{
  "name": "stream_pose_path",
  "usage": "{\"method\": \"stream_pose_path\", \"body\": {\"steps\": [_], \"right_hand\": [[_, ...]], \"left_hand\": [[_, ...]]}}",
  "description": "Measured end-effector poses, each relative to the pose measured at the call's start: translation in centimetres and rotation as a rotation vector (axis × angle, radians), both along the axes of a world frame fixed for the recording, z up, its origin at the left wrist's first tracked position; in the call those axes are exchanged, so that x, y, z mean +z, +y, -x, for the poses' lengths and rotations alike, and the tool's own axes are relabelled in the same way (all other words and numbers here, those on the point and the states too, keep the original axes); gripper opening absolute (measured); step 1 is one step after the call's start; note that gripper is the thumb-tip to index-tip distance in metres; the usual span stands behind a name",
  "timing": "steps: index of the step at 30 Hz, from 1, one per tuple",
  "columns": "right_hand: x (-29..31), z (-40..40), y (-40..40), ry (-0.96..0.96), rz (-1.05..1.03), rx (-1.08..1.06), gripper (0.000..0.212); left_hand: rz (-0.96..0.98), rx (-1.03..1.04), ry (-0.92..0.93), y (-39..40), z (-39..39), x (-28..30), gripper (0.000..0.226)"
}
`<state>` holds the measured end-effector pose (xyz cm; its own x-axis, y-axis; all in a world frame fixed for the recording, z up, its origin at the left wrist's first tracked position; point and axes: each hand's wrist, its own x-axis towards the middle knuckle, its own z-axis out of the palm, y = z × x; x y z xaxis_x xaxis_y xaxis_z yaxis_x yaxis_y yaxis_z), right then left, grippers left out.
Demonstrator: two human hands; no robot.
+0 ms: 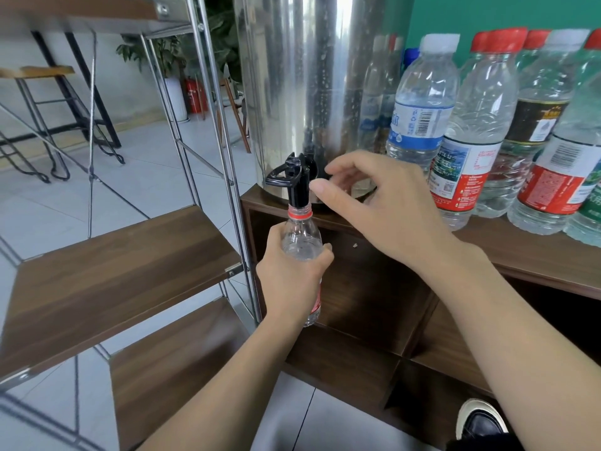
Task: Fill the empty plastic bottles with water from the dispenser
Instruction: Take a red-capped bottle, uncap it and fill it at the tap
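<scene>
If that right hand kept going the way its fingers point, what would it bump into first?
Most likely the black tap on the steel dispenser: the right hand has its fingertips just beside the tap, seemingly not touching. Depth is hard to judge from one view.

Shiny steel dispenser (312,92) with black tap (294,177), clear red-ringed bottle (300,239), green wall (487,14)
</scene>
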<state>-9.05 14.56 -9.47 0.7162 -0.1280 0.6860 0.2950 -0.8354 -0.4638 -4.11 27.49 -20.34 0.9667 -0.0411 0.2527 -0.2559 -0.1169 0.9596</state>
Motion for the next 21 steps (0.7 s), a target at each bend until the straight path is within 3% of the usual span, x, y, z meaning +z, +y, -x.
{"method": "stream_pose_path", "body": {"steps": [9, 21], "right_hand": [[0.8, -1.2, 1.5, -0.086, 0.035, 0.167, 0.043], [1.2, -2.0, 2.1, -0.127, 0.088, 0.217, 0.028]], "left_hand": [[0.029, 0.000, -0.005, -0.1, -0.2, -0.2, 0.051], [0.048, 0.007, 0.008, -0.1, -0.5, -0.3, 0.050]]}}
